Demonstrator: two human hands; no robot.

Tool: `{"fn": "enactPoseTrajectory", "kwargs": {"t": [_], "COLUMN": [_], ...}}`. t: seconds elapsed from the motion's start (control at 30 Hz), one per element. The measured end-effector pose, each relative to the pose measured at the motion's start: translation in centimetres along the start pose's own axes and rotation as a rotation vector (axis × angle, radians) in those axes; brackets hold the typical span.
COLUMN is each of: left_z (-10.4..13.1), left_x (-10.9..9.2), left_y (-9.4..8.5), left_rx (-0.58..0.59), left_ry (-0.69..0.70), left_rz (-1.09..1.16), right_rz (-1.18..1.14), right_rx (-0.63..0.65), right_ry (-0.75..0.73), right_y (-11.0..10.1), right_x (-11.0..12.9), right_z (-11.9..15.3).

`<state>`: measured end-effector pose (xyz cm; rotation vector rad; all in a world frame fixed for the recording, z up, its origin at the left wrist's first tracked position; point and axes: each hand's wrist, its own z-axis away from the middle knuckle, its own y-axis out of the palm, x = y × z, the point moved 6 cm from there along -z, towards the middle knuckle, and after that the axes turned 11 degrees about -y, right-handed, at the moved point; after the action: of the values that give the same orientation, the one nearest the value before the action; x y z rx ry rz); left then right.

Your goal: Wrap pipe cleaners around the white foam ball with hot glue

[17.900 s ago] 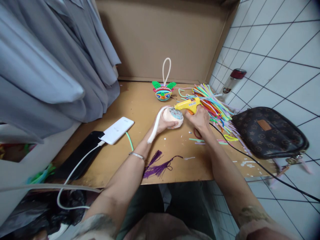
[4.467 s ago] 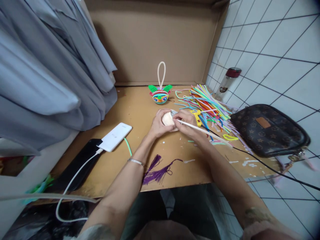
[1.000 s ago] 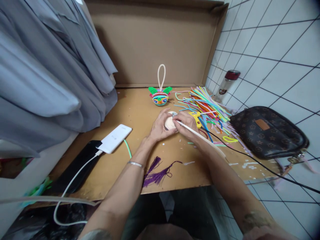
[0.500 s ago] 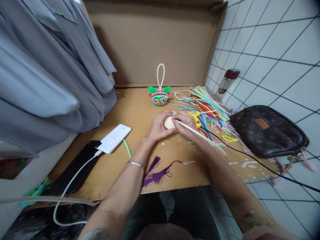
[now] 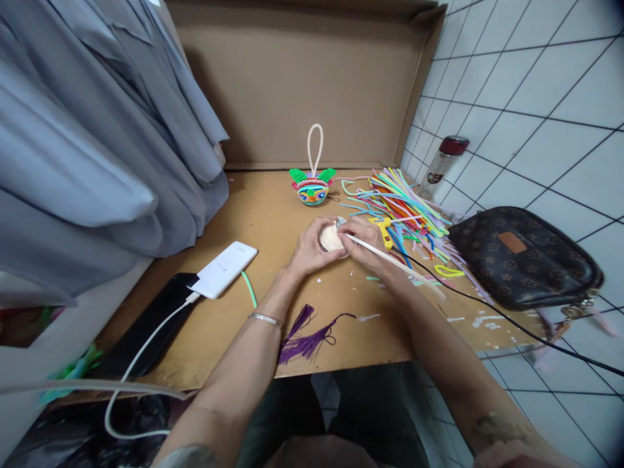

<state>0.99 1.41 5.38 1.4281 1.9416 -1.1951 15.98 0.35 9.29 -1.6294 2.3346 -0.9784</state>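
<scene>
My left hand [image 5: 311,247] is curled around a small round piece [image 5: 331,238] with a cream face and a greyish edge. Pinched in my right hand [image 5: 363,239] is a white pipe cleaner [image 5: 390,257], one end at the round piece and its length trailing right over my forearm. My right fingertips rest against the round piece's right side and hide part of it. Just beyond my hands stands a colourful animal-head ornament [image 5: 312,193] with green ears and a white loop [image 5: 315,148]. A yellow glue gun [image 5: 381,229] lies close by my right hand, partly covered by it.
Many coloured pipe cleaners [image 5: 407,198] are heaped at the back right, near a bottle [image 5: 442,166] and a brown bag [image 5: 524,257]. A black cord [image 5: 468,294] crosses the right side. Purple tassels [image 5: 312,341] lie in front; a white power bank [image 5: 224,268] is left.
Hardly anything differs. The round piece is turned slightly so more of its cream face shows, and the whole view has shifted a little.
</scene>
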Motion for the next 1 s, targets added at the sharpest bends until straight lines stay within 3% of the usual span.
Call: {"fn": "enactPoseTrajectory", "kwargs": {"t": [0.2,0.4,0.73,0.9,1.0], "left_z": [0.1,0.1,0.0,0.1,-0.1], "left_x": [-0.1,0.0,0.6,0.6,1.2], "left_y": [-0.1,0.2,0.7,0.8,0.6], "left_rx": [0.010,0.033,0.074,0.012,-0.055], "left_ry": [-0.002,0.124,0.200,0.206,0.143], "left_rz": [-0.013,0.012,-0.100,-0.073,0.018], "right_rz": [0.001,-0.019,-0.032,-0.065,-0.111], "right_rx": [0.010,0.000,0.007,-0.033,-0.068], "right_ry": [0.008,0.007,0.060,0.089,0.114], "right_y": [0.0,-0.1,-0.3,-0.2,0.0], "right_x": [-0.1,0.1,-0.3,-0.7,-1.6], "right_z": [0.0,-0.1,0.1,0.2,0.3]}}
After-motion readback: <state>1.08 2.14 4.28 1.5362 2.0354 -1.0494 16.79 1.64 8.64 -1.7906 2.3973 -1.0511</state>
